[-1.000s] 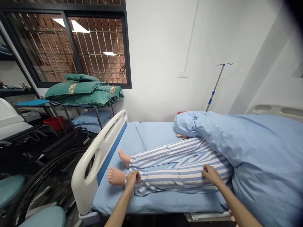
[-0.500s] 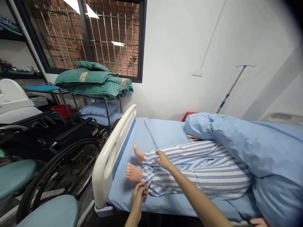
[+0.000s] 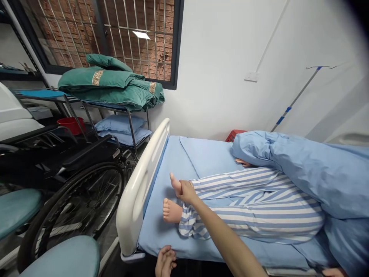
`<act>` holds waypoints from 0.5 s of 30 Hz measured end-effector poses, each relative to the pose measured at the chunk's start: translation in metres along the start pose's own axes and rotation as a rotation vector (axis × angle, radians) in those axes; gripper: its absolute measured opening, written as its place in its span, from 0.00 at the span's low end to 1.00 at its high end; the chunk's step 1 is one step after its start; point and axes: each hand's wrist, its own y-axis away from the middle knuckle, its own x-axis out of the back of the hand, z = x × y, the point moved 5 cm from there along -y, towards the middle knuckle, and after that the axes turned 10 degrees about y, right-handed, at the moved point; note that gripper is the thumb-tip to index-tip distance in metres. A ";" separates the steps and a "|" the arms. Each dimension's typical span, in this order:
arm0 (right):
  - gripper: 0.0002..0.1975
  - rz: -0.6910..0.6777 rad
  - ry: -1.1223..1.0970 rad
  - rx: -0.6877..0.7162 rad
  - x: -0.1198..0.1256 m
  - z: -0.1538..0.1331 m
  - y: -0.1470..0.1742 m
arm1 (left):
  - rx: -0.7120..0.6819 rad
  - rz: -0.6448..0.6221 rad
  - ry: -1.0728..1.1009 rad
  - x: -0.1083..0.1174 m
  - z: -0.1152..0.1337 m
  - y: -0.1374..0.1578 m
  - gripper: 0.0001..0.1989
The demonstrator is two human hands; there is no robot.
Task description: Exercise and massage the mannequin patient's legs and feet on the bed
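A manikin lies on the bed in blue-and-white striped trousers (image 3: 248, 221), its bare feet toward the footboard. My right hand (image 3: 188, 192) is closed around the far ankle, just behind the far foot (image 3: 175, 184) and beside the trouser cuff. The near foot (image 3: 172, 211) rests toes up on the blue sheet (image 3: 198, 154), untouched. At the near edge of the mattress, my left hand (image 3: 165, 262) is apart from the manikin. Its fingers are loosely bent and slightly apart, with nothing visible in them. A blue quilt (image 3: 300, 169) covers the upper body, and a manikin hand (image 3: 243, 163) pokes out from under it.
A white footboard (image 3: 138, 192) stands at the bed's left end. Beyond it are a wheelchair (image 3: 77, 184) and a teal stool seat (image 3: 63, 257). Folded green bedding (image 3: 112, 88) lies on a metal cart under the window. A drip pole (image 3: 296, 98) rises behind the bed.
My right hand has moved left from above the trouser leg and taken hold of the far ankle. My left hand has come away from the near cuff, down toward the bed edge. The view has shifted slightly.
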 end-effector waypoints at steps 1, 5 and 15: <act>0.18 -0.007 0.045 -0.024 -0.002 0.003 0.001 | -0.024 0.006 -0.003 0.000 -0.002 -0.001 0.19; 0.23 0.017 0.216 -0.041 -0.005 0.015 0.008 | -0.039 0.024 0.015 0.000 -0.008 -0.003 0.19; 0.22 -0.106 0.138 -0.019 0.005 -0.004 -0.006 | -0.121 -0.034 0.053 0.000 -0.013 -0.002 0.18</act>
